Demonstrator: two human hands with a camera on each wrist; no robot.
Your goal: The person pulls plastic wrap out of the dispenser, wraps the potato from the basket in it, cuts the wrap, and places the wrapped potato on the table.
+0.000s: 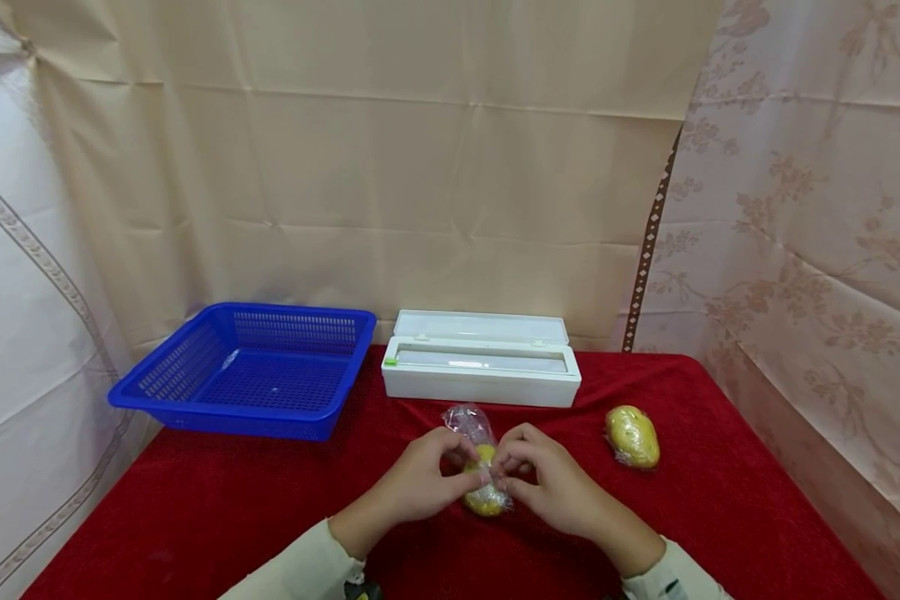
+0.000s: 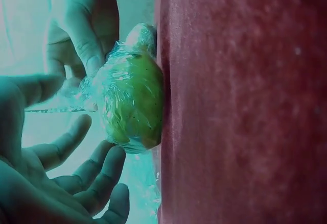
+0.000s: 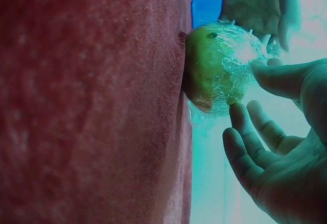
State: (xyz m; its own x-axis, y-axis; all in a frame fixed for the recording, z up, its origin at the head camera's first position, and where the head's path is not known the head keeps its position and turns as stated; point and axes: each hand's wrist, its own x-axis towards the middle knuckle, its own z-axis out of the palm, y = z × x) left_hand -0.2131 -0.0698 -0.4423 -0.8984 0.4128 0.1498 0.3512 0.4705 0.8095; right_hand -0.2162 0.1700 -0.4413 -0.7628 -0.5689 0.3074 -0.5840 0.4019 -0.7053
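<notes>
A yellow mango (image 1: 486,507) wrapped in clear plastic wrap (image 1: 468,419) sits on the red cloth in front of me. More of the wrap stretches loosely away behind the fruit. From the left, my left hand (image 1: 423,477) holds gathered film at the top of the mango between thumb and index finger. My right hand (image 1: 551,479) pinches film from the other side, its thumb (image 3: 278,78) against the wrap. In the wrist views, the remaining fingers of both hands curve loosely around the mango (image 2: 135,101). Exactly where the fingertips grip is partly hidden.
A second wrapped mango (image 1: 633,437) lies to the right. Behind my hands stands a white wrap dispenser box (image 1: 480,388) with its lid raised. A blue plastic basket (image 1: 232,421) is at the back left. Red cloth (image 1: 270,508) covers the table, and curtains (image 1: 420,192) hang behind it.
</notes>
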